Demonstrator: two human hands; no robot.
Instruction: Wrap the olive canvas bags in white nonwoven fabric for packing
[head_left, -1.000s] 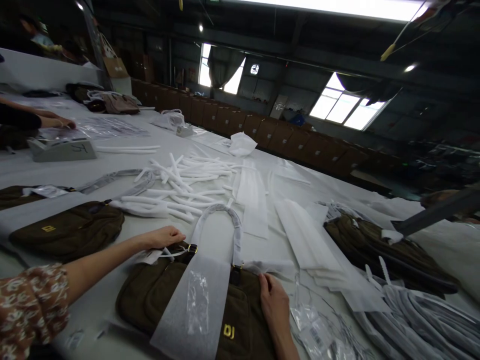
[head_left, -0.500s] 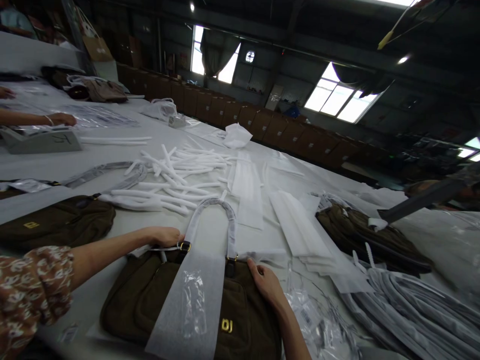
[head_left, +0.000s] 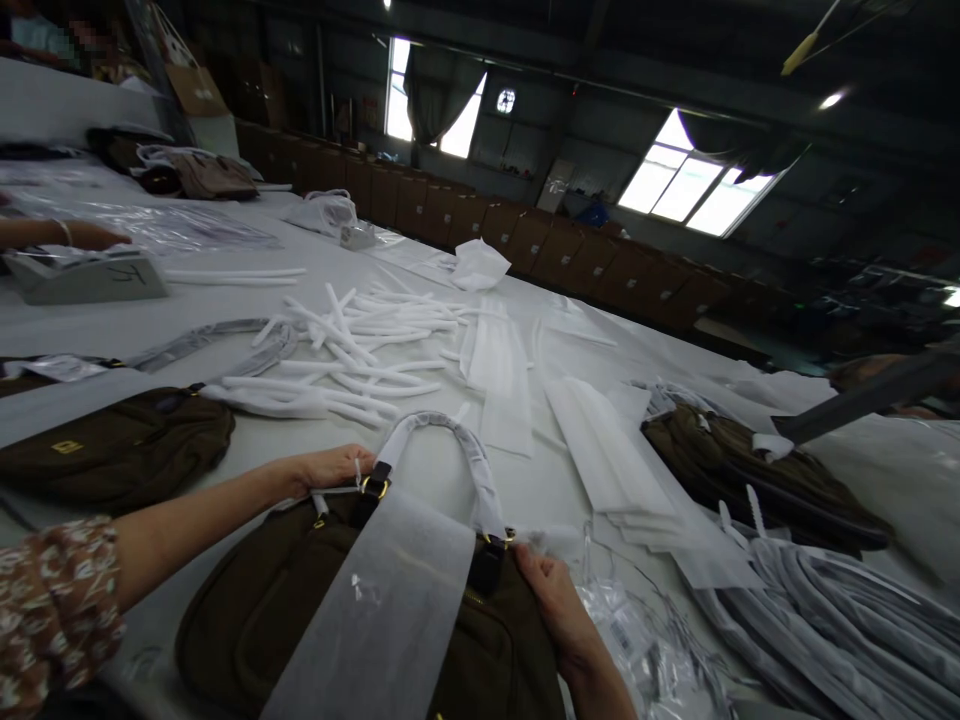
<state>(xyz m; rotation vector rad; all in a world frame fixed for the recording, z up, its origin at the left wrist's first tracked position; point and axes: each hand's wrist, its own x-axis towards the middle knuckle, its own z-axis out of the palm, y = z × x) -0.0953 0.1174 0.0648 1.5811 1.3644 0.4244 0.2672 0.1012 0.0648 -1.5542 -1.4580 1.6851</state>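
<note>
An olive-brown handbag (head_left: 255, 600) lies on the table before me, its handle (head_left: 442, 422) wrapped in pale film and arched away from me. A translucent white sheet (head_left: 375, 610) drapes over the bag's front, below the handle. My left hand (head_left: 334, 468) is closed at the left handle base, beside a dark tab with a gold ring; a thin white strip shows at its fingers. On the other side, my right hand (head_left: 551, 595) grips the bag's upper right edge, close to the right handle tab. The fingertips of both hands are partly hidden.
White foam rods (head_left: 360, 350) lie loose beyond the bag. Stacked foam sheets (head_left: 611, 460) and clear plastic packets (head_left: 630, 630) are to the right, near wrapped grey handles (head_left: 847, 610). Another olive-brown bag (head_left: 120, 440) lies left. A co-worker's hand (head_left: 94, 236) is at far left.
The handbag has tilted and come nearer to me, its gold letters dropping almost out of view. Both hands keep hold of it. The co-worker's hand has moved slightly left.
</note>
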